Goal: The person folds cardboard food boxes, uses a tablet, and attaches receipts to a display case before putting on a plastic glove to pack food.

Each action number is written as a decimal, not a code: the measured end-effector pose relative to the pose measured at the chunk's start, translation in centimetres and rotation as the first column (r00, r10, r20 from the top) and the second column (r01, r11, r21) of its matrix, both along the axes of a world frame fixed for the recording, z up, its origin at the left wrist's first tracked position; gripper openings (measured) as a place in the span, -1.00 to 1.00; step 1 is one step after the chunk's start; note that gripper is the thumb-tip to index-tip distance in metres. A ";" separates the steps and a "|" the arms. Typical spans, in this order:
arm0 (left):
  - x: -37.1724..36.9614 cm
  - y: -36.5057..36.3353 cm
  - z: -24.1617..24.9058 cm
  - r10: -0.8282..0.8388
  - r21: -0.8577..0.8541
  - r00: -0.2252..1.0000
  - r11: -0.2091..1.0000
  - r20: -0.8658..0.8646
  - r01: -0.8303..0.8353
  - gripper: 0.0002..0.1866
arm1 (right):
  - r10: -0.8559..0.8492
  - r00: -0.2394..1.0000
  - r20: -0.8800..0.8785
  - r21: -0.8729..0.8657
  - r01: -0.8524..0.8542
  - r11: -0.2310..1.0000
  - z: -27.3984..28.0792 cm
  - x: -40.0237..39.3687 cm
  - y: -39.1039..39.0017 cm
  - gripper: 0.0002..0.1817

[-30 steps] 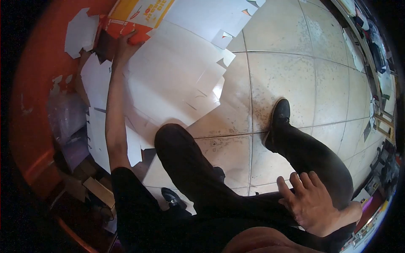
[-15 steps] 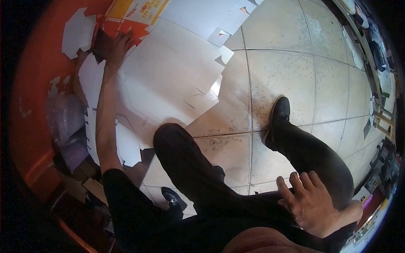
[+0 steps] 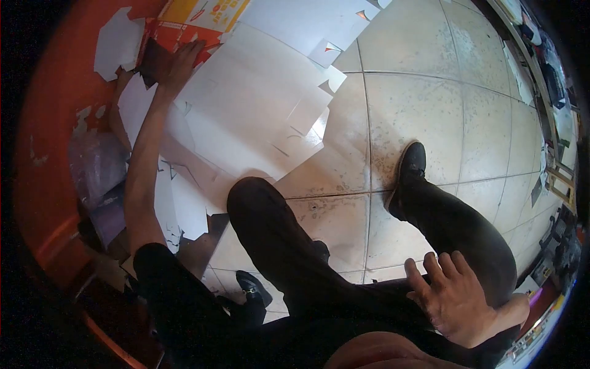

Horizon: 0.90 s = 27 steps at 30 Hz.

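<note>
My left hand point(image 3: 178, 69) reaches out at the upper left, its fingers stretched over the edge of a red and yellow printed cardboard sheet point(image 3: 206, 15). A dark brown patch point(image 3: 153, 60) shows beside the fingers. Just right of that hand lies a stack of large white die-cut cardboard sheets point(image 3: 252, 98) with notched edges. More white cardboard pieces point(image 3: 190, 206) lie under and beside my left forearm. My right hand point(image 3: 452, 298) rests over my right thigh, fingers apart and somewhat bent, with nothing in it.
An orange-red wall point(image 3: 49, 141) stands at the left, with clear plastic wrapping point(image 3: 98, 166) beside it. Pale floor tiles point(image 3: 424, 111) spread to the right. A cluttered shelf point(image 3: 547, 92) lines the far right. A dark shoe point(image 3: 252, 289) shows below my left knee.
My left forearm has swung outward to the left, and the left hand has shifted slightly over the printed sheet. The right hand stays on the thigh.
</note>
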<state>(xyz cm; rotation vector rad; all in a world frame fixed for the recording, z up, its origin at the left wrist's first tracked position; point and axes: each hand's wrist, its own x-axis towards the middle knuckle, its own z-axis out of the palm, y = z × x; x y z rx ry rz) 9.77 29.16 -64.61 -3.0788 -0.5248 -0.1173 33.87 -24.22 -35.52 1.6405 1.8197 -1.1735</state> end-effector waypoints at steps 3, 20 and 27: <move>0.2 -0.1 0.9 0.032 -0.039 0.999 0.999 0.034 -0.031 -0.55 | 0.016 1.000 -0.005 0.033 -0.015 0.999 0.0 0.0 -0.1 -0.52; -6.1 9.7 10.5 0.605 -0.367 0.290 0.728 0.742 -0.579 -0.53 | 0.026 0.999 -0.026 0.049 -0.025 0.998 0.5 0.3 0.1 -0.53; -11.9 6.5 4.6 0.785 -0.809 0.281 0.586 0.552 -0.050 -0.61 | 0.006 0.996 -0.094 -0.011 -0.007 1.000 0.6 0.6 0.6 -0.54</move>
